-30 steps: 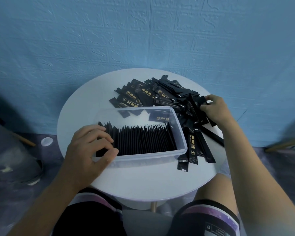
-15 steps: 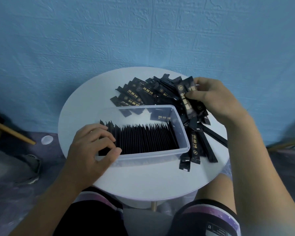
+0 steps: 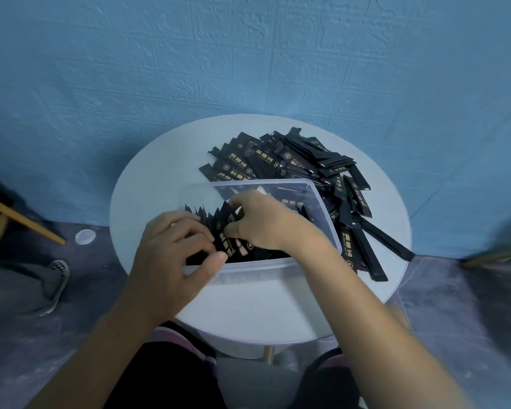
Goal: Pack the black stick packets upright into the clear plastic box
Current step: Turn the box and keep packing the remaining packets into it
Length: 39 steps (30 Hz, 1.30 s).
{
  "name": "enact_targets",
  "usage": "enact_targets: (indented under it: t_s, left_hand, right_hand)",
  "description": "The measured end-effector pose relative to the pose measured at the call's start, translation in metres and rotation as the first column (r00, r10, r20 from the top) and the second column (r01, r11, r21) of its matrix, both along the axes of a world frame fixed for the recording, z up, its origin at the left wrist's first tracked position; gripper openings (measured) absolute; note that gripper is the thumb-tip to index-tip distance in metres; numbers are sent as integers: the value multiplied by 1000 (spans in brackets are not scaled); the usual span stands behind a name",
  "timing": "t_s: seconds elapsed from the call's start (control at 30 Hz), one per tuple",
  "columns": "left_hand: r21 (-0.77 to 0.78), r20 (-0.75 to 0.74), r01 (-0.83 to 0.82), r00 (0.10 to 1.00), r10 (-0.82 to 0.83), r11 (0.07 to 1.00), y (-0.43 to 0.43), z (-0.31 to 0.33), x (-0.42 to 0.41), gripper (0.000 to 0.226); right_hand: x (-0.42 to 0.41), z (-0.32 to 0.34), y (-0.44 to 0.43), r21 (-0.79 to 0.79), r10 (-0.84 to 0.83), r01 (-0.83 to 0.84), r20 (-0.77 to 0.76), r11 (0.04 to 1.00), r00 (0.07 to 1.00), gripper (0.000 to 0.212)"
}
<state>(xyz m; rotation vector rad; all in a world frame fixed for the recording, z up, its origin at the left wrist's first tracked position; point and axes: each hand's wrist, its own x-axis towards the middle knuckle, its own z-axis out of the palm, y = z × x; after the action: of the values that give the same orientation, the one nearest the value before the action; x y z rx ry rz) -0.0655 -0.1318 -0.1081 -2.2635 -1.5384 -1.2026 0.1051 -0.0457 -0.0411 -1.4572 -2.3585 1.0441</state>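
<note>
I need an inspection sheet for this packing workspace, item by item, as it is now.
Surface: round white table, carrying box and packets.
Job's things: clear plastic box with a packed row upright inside; held packet over the row; loose pile lying beyond and right of the box.
Clutter: nothing seen.
Hands: right hand pinches the held packet; left hand at the row's left end, fingers curled, grip unclear.
Cables: nothing seen.
Surroundings: blue wall; at left, a white disc on the floor, a wooden stick, a person's shoe.
</note>
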Motion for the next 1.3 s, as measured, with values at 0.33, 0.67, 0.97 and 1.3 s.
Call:
enact_targets:
  t_s: [0.33,0.67,0.97,1.3]
  left_hand:
    - [16,-8,-1,1000,1,1000,1,-1,0,32]
    - [6,-3,-5,1000,5,1000,0,0,0,34]
    - [-4,9,1,1000,-1,1000,0,0,0,32]
    - [-5,6,25,1000,-25,1000,0,1,-1,33]
  right_hand:
    - [-2,1,-1,-234,-12,-12,-100,972,995,25]
    - [-10,2,-3,-117,19,-11,65,993,998,28]
    - [-11,1,-3,-100,31,-22,92,995,995,32]
    - [-8,0,0,41,-39,34,140,999,989,44]
